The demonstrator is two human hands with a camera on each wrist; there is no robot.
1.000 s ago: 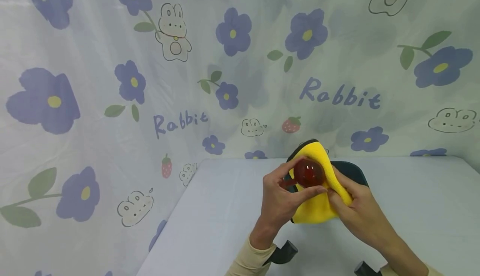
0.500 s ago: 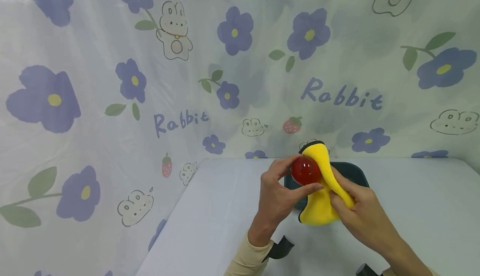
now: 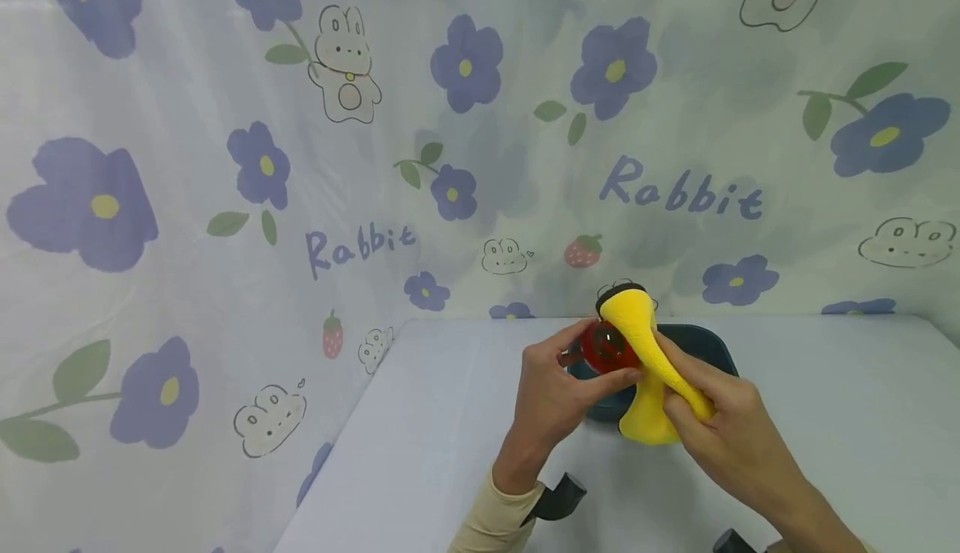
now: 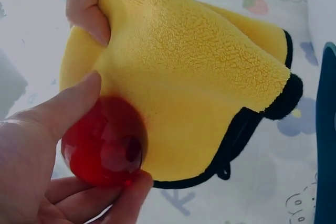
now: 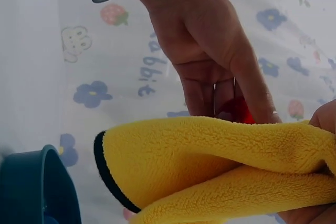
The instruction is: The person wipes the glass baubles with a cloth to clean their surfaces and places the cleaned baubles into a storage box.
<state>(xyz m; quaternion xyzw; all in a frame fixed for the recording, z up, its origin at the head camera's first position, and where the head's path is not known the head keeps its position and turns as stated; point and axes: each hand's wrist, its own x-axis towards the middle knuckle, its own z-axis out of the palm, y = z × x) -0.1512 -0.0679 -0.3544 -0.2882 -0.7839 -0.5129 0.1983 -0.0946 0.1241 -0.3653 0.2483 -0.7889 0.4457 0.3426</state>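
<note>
The left hand (image 3: 551, 399) pinches a red ball (image 3: 609, 346) between thumb and curled fingers, holding it above the near rim of a dark teal bowl (image 3: 712, 344). The right hand (image 3: 723, 424) grips a bunched yellow cloth (image 3: 645, 353), pressed against the ball's right side and draping down over the bowl, which sits on the pale table (image 3: 450, 419)
</note>
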